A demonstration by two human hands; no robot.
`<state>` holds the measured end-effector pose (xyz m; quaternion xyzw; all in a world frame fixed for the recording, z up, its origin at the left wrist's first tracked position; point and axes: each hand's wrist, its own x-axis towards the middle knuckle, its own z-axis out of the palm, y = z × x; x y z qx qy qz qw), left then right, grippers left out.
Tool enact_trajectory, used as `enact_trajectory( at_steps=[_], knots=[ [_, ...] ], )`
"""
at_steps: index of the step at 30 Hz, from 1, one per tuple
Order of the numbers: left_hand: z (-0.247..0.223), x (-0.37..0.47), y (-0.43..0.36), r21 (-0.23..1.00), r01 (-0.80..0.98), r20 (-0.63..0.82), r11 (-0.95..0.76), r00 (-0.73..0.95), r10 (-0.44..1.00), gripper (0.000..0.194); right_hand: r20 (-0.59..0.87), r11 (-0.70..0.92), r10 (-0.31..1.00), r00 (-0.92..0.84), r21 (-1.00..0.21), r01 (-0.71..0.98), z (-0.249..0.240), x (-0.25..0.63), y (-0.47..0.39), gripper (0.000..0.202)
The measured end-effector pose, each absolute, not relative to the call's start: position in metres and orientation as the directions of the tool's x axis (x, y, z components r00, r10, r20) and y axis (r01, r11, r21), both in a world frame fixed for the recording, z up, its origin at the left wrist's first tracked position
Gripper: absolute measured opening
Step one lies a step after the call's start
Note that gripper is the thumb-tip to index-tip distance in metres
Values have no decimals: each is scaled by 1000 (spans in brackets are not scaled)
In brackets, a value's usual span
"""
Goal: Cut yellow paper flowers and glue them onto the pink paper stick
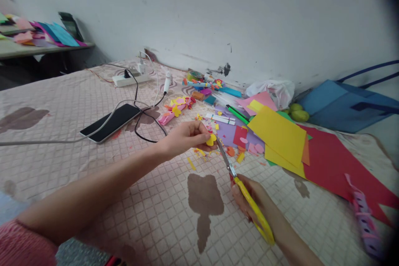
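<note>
Between the thumb and fingers of my left hand (188,138) is a small yellow paper piece (211,139) with a rounded, petal-like outline. My right hand (249,199) grips scissors (254,210) with yellow handles. Their metal blades point up and left, and the tips come up beside the yellow piece; I cannot tell whether they touch it. Below and behind my hands, small yellow, orange and pink paper scraps (230,151) lie scattered on the patterned tablecloth (149,208). A purple sheet (224,129) lies under some of them.
Yellow sheets (277,135) and a large red sheet (336,166) lie to the right, near a blue bag (349,104). At left are a black phone (110,122), cables and a white power strip (131,80). A glue gun (167,82) stands behind. Paper flowers (177,108) lie mid-table.
</note>
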<state>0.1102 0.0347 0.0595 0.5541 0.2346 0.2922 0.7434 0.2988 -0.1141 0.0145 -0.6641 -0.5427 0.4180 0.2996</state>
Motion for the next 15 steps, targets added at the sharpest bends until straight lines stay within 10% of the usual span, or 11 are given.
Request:
enact_trajectory(
  at_steps=[15],
  knots=[
    [58, 110, 35, 964, -160, -21, 213, 752, 658, 22, -371, -364, 929, 18, -901, 235, 32, 290, -115, 52]
  ],
)
